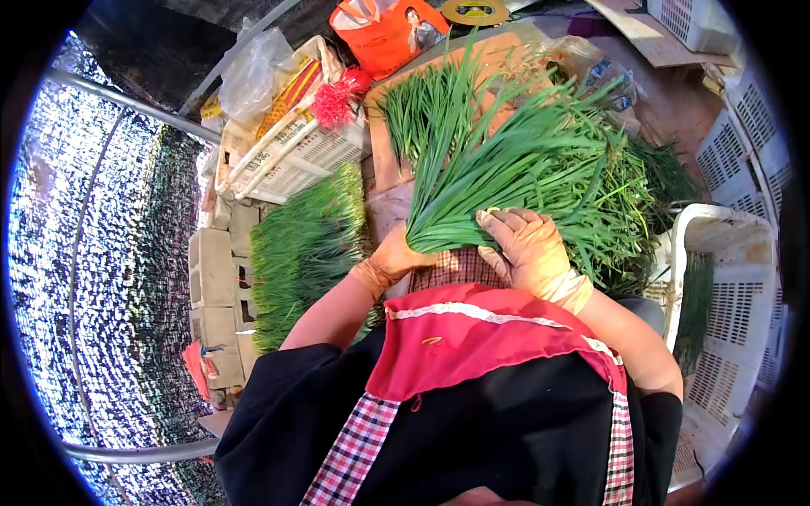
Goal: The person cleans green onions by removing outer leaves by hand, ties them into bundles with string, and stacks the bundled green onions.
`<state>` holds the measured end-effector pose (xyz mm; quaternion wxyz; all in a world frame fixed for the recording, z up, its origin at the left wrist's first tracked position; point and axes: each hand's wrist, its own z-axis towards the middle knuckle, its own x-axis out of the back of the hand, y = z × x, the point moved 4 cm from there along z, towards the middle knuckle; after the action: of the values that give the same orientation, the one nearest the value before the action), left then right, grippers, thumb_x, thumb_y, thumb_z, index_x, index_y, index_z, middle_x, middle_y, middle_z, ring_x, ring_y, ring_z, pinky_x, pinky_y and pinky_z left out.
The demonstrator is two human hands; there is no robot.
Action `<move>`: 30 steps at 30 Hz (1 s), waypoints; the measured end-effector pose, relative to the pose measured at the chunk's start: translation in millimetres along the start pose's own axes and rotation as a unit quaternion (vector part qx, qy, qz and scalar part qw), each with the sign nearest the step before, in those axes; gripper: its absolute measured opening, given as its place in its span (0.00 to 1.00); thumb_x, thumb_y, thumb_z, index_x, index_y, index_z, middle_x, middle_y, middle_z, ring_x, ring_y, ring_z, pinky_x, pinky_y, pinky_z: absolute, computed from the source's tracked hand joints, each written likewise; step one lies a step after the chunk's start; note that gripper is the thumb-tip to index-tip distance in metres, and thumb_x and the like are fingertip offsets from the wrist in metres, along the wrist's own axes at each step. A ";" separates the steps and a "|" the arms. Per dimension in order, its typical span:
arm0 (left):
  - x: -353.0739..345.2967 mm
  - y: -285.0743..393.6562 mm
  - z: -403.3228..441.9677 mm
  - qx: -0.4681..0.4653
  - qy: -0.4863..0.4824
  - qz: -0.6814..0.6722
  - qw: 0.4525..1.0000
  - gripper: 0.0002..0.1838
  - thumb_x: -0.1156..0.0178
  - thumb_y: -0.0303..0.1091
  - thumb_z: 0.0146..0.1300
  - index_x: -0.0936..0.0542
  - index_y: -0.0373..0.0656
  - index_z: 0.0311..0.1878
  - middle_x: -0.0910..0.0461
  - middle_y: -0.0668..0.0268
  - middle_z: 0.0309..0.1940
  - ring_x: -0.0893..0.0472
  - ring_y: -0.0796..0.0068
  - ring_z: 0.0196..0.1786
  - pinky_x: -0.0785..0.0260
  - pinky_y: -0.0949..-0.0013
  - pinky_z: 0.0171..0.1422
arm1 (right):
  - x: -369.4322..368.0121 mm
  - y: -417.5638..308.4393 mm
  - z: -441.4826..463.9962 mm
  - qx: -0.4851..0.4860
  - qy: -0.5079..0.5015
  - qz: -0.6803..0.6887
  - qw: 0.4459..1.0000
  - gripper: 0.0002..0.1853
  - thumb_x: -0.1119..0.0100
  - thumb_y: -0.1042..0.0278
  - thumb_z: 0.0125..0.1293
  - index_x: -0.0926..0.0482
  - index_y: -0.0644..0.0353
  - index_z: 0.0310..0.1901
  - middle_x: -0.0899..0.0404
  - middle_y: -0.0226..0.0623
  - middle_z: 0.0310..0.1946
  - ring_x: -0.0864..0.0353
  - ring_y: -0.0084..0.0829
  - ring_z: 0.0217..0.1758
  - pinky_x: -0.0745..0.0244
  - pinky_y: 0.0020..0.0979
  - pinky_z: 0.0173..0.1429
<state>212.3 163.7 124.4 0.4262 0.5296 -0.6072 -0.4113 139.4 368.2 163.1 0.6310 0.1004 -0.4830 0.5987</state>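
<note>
A fanned bunch of long green leaves [481,181] lies across the front of my body, its tips spread up and to the right. Wrapped round its gathered end is my left hand [396,253], in a thin glove. My right hand [527,249], also gloved, rests against the lower side of the bunch with its fingers bent; whether it grips any leaves is hard to tell. Behind and right of it is a big loose heap of greens [624,202]. A smaller pile [426,114] lies on the board [384,152]. Neatly stacked greens [304,253] stand at the left.
A white crate [312,160] holding bags and a red pompom [337,99] stands upper left, beside an orange bag [384,38]. Another white crate [730,295] is close on my right. Concrete blocks [215,270] line the left side. More crates [747,135] stand at the far right.
</note>
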 end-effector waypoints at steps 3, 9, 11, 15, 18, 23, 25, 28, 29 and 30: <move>-4.5 4.8 0.3 -0.011 -0.001 -0.028 1.000 0.29 0.31 0.26 0.48 0.28 0.38 0.56 0.23 0.66 0.49 0.25 0.75 0.51 0.33 0.69 0.58 | 10.5 7.6 4.8 -0.075 -0.003 0.117 0.990 0.20 0.42 0.63 0.58 0.27 0.60 0.52 0.22 0.44 0.43 0.24 0.45 0.45 0.29 0.40 0.49; 5.4 -5.7 -4.7 -0.024 0.038 0.082 0.996 0.26 0.32 0.30 0.51 0.27 0.39 0.55 0.22 0.65 0.48 0.24 0.76 0.48 0.32 0.70 0.55 | 13.4 36.2 6.6 -0.230 0.131 0.411 0.872 0.10 0.48 0.75 0.65 0.25 0.67 0.47 0.20 0.39 0.42 0.21 0.28 0.45 0.28 0.26 0.53; 2.6 4.3 -7.2 -0.047 0.051 0.202 0.977 0.23 0.35 0.30 0.53 0.26 0.39 0.54 0.21 0.63 0.46 0.23 0.74 0.45 0.31 0.69 0.53 | 16.5 46.2 8.3 -0.267 0.175 0.539 0.780 0.10 0.49 0.74 0.66 0.26 0.67 0.47 0.21 0.38 0.38 0.21 0.27 0.41 0.25 0.26 0.49; -3.9 5.3 -7.5 -0.093 0.113 0.281 0.949 0.20 0.41 0.33 0.56 0.26 0.39 0.52 0.23 0.57 0.48 0.25 0.61 0.50 0.34 0.66 0.57 | 45.2 57.6 13.5 -0.376 0.199 0.544 0.723 0.13 0.43 0.65 0.64 0.26 0.62 0.46 0.21 0.32 0.30 0.23 0.20 0.28 0.28 0.20 0.31; 3.0 -7.0 -7.7 -0.118 0.111 0.404 0.900 0.19 0.44 0.39 0.58 0.26 0.42 0.52 0.23 0.54 0.47 0.26 0.55 0.50 0.34 0.63 0.54 | 46.4 89.3 15.8 -0.398 0.196 0.577 0.686 0.13 0.41 0.61 0.62 0.24 0.58 0.44 0.23 0.26 0.26 0.29 0.18 0.21 0.34 0.18 0.27; 6.4 -14.7 -17.0 -0.072 0.137 0.521 0.839 0.17 0.45 0.41 0.57 0.24 0.45 0.48 0.23 0.54 0.43 0.24 0.52 0.45 0.30 0.60 0.47 | 77.6 120.6 22.5 -0.365 0.333 0.597 0.632 0.12 0.42 0.70 0.61 0.23 0.62 0.45 0.30 0.23 0.23 0.36 0.14 0.20 0.42 0.16 0.23; -0.3 8.0 -21.9 -0.040 0.090 0.598 0.795 0.17 0.44 0.38 0.57 0.24 0.45 0.49 0.23 0.55 0.44 0.24 0.53 0.46 0.30 0.62 0.48 | 118.0 140.9 21.6 -0.319 0.393 0.526 0.683 0.13 0.43 0.70 0.62 0.24 0.66 0.47 0.30 0.24 0.24 0.37 0.14 0.20 0.43 0.16 0.22; 10.5 -7.8 -19.8 -0.205 0.040 0.476 0.854 0.18 0.42 0.32 0.52 0.23 0.42 0.49 0.22 0.56 0.44 0.23 0.58 0.45 0.30 0.64 0.49 | 156.7 190.5 6.2 -0.296 0.444 0.577 0.618 0.14 0.45 0.70 0.63 0.25 0.68 0.48 0.30 0.26 0.25 0.38 0.14 0.23 0.41 0.15 0.27; 11.8 -8.1 -20.8 -0.200 0.041 0.476 0.855 0.18 0.42 0.32 0.52 0.23 0.42 0.49 0.22 0.56 0.44 0.23 0.58 0.45 0.30 0.64 0.49 | 164.2 194.0 4.8 -0.285 0.451 0.577 0.618 0.15 0.44 0.71 0.63 0.25 0.68 0.49 0.30 0.26 0.25 0.38 0.14 0.24 0.41 0.15 0.28; 15.7 -12.6 -19.0 -0.126 0.043 0.381 0.915 0.18 0.42 0.31 0.50 0.23 0.41 0.48 0.21 0.57 0.43 0.23 0.60 0.44 0.30 0.65 0.49 | 164.6 225.5 -6.3 -0.258 0.349 0.576 0.693 0.19 0.40 0.66 0.60 0.25 0.67 0.50 0.23 0.33 0.32 0.28 0.19 0.31 0.32 0.20 0.38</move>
<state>232.9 145.9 119.4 0.6394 0.2175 -0.6872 -0.2677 -80.0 540.3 178.1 0.2870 -0.5804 -0.3262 0.6887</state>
